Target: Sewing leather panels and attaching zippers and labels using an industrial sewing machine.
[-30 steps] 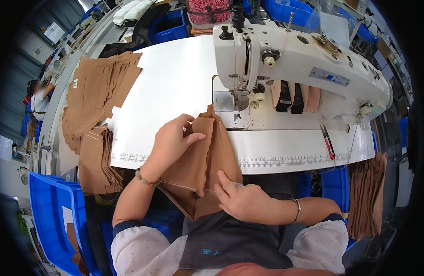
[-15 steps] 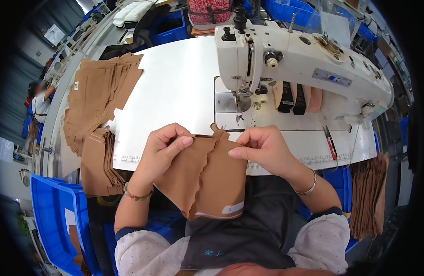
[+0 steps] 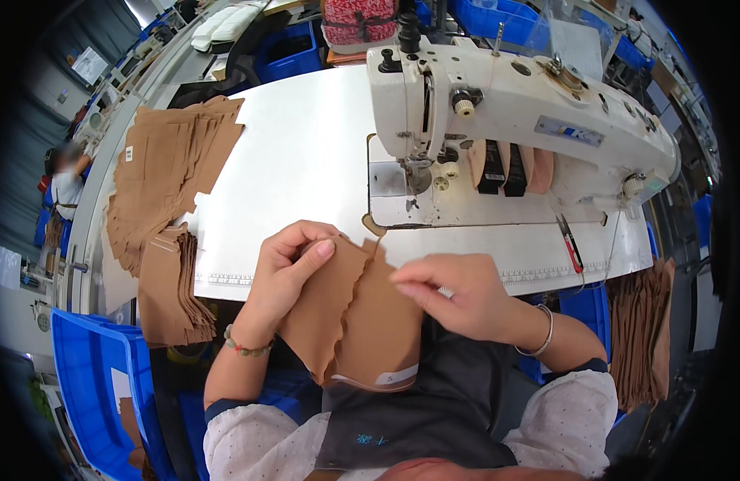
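Observation:
A brown fabric piece (image 3: 378, 329) hangs over my lap in front of the table, with a wavy seam edge running down its middle and a white marked strip at its lower edge. My left hand (image 3: 293, 268) is closed on its upper left part, thumb on top. At the upper right edge, my right hand (image 3: 462, 293) has thumb and index fingertips pinched together on the cloth. Beyond the fabric stands a white sewing machine (image 3: 514, 96), its needle area apart from both hands.
Stacked brown fabric pieces (image 3: 165, 156) lie at the table's left, with a smaller bundle (image 3: 168, 289) nearer. Red-handled snips (image 3: 572, 248) rest right of the machine bed. A blue bin (image 3: 97, 377) stands lower left; more brown pieces (image 3: 641, 337) hang at right.
My right hand has moved slightly down and turned palm-down along the fabric's right edge. The fabric's upper right part has slackened; my left hand keeps its hold.

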Demonstrator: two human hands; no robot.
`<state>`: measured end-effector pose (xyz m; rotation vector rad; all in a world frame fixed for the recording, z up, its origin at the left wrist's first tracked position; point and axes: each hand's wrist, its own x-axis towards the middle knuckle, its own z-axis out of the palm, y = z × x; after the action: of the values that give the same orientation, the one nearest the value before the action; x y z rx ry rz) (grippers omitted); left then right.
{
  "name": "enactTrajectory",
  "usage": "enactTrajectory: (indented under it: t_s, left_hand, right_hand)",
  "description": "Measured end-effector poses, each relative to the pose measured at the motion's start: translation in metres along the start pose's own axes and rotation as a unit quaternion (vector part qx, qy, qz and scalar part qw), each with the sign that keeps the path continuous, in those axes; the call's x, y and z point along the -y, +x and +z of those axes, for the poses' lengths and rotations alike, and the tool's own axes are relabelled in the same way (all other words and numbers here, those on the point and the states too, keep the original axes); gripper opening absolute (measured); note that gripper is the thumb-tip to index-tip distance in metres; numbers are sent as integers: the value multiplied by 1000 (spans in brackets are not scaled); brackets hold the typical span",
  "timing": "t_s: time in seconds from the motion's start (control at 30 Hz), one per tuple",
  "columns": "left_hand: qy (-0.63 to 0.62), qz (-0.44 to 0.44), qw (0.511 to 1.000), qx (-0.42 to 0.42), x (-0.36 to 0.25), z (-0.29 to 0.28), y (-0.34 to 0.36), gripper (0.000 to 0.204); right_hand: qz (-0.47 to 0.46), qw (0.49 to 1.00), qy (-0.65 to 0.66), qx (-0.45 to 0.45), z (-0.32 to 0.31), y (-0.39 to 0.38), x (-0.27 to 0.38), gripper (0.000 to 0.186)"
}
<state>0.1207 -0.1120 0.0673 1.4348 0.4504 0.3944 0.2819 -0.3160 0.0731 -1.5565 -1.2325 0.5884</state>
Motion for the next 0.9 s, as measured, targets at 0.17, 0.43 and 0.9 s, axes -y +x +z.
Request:
enactTrajectory:
  t_s: [0.17,0.43,0.9]
  left_hand:
    - [-33,9,999,-8,10,-29,-21,13]
    - [342,52,938,18,-90,-54,-4,3]
    - [389,66,902,173,42,22,171,12]
  right_hand:
    - [-427,867,-256,-7,28,21,2,33]
    - [-585,727,-333,-136,63,60,3,21]
    - [-420,771,-479,-14,6,50,-108,13]
